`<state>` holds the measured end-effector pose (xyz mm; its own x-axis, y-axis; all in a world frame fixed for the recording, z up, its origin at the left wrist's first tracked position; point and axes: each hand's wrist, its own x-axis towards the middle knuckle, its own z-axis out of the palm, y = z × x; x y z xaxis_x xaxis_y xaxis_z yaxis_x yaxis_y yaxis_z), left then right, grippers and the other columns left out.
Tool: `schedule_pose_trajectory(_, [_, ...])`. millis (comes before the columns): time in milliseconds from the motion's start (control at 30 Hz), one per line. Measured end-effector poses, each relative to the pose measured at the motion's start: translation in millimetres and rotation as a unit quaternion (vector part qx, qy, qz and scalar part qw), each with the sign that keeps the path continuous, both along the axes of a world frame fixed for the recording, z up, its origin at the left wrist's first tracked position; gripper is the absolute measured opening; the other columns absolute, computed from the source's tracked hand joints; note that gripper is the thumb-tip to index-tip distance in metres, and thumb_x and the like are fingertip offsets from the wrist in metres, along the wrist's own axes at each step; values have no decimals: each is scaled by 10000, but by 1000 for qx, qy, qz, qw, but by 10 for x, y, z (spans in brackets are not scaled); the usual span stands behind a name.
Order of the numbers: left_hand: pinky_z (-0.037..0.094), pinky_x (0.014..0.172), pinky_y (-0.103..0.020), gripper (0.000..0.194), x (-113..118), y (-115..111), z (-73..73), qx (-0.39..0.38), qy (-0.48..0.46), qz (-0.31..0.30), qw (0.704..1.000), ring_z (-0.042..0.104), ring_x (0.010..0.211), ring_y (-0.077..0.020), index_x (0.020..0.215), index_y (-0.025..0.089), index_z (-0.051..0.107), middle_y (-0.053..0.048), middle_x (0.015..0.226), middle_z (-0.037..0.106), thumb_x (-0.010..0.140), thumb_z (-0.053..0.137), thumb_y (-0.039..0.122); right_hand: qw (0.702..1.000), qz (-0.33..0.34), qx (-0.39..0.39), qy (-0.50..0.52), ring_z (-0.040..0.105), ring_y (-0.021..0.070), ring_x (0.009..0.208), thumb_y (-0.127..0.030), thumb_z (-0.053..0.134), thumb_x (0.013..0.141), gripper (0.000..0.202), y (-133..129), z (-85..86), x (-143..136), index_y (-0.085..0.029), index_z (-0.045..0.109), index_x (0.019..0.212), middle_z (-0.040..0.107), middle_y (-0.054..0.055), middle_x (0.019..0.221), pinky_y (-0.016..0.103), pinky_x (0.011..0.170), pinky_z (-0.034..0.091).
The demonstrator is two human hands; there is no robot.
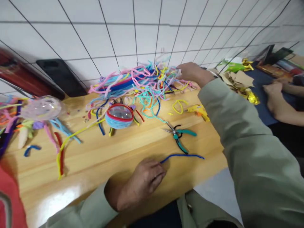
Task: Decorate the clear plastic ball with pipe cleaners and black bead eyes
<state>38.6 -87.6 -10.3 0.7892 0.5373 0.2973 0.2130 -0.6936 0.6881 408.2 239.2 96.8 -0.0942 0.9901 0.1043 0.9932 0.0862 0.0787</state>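
My left hand (148,177) rests near the table's front edge, fingers curled round one end of a blue pipe cleaner (182,155) that stretches to the right. My right hand (193,72) reaches to the right end of a heap of coloured pipe cleaners (133,79) by the wall; its fingertips are hidden, so its grip is unclear. Green-handled pliers (177,136) lie open on the wood. Behind them, to the left, sits a clear bowl-like piece (119,116) wrapped in light blue with a red rim.
A yellow glue gun (199,110) lies beside my right sleeve. Left are a clear plastic dome (42,108), a dark phone (61,77) leaning on the wall, and loose yellow and red strips (62,155). Another person's arm (282,101) is at the right.
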Motion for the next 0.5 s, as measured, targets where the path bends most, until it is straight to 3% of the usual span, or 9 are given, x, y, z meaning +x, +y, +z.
schedule_pose_trajectory(100, [483,722,-289,333,-11,14,-32,9,-8,-3,1000,651,764,-166,922,185,710,-37,829,722,1151,479,258,998,-56,-3,-11,710,355,1299,-432,675,1076,495,-417,175,16,-69,716,1410,776,251,1335,521,1067,523])
schedule_pose_trajectory(167, [467,705,-285,340,-10,24,-44,17,-12,-7,1000,638,752,-161,907,179,707,-38,820,713,1151,485,259,999,-50,16,7,716,381,1302,-438,644,1086,520,-766,278,1,-84,687,1465,795,225,1301,544,1054,536])
schedule_pose_trajectory(267, [468,721,-280,340,8,35,-45,29,-11,-7,1000,644,772,-160,921,175,722,-43,829,725,1153,493,270,997,-48,39,39,764,382,1229,-448,646,1065,460,-1351,322,-2,-141,746,1392,832,161,1236,565,1042,577])
schedule_pose_trajectory(333, [483,749,-280,343,31,29,-38,38,-7,-1,999,661,790,-163,921,178,735,-46,838,740,1151,501,280,994,-37,54,83,779,360,1209,-408,659,1039,390,-1764,249,16,-209,776,1354,834,148,1270,528,1023,601])
schedule_pose_trajectory(400, [494,764,-279,343,60,18,-32,47,3,8,999,676,791,-165,902,182,739,-46,836,749,1142,515,282,986,-43,74,140,801,335,1145,-486,641,1033,344,-2170,94,45,-290,819,1252,847,145,1238,486,985,610])
schedule_pose_trajectory(500, [510,797,-268,273,101,34,-41,47,35,8,998,716,830,-165,949,181,762,-50,887,787,1113,562,268,971,-60,91,213,809,416,1006,-739,565,975,598,-2700,-246,98,-242,846,1150,852,151,1146,558,869,622])
